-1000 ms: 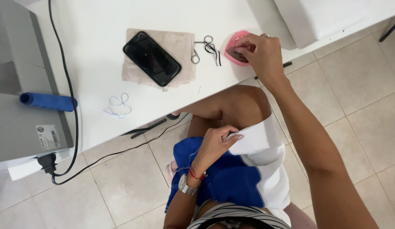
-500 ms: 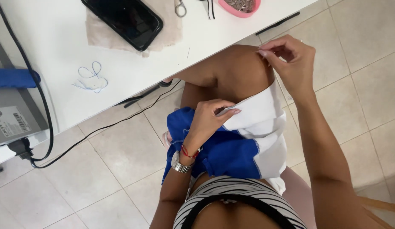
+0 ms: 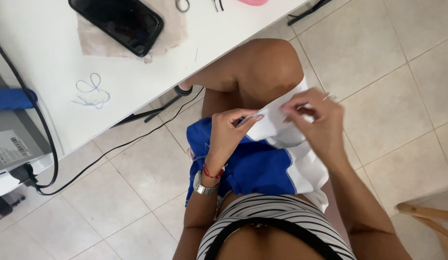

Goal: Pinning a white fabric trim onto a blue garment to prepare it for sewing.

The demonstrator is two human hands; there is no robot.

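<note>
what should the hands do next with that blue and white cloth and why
Probably push the pin into the white edge: the left hand pinches the blue and white cloth on the lap, and the right hand sits at that edge, seemingly holding something tiny.

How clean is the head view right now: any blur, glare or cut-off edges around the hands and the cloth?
Head view: even daylight, soft shadows only; the left hand and right hand are fairly sharp on the blue and white cloth, with slight softness at the fingers; the white table is bright but not blown out; the phone is cropped at the top edge.
</note>
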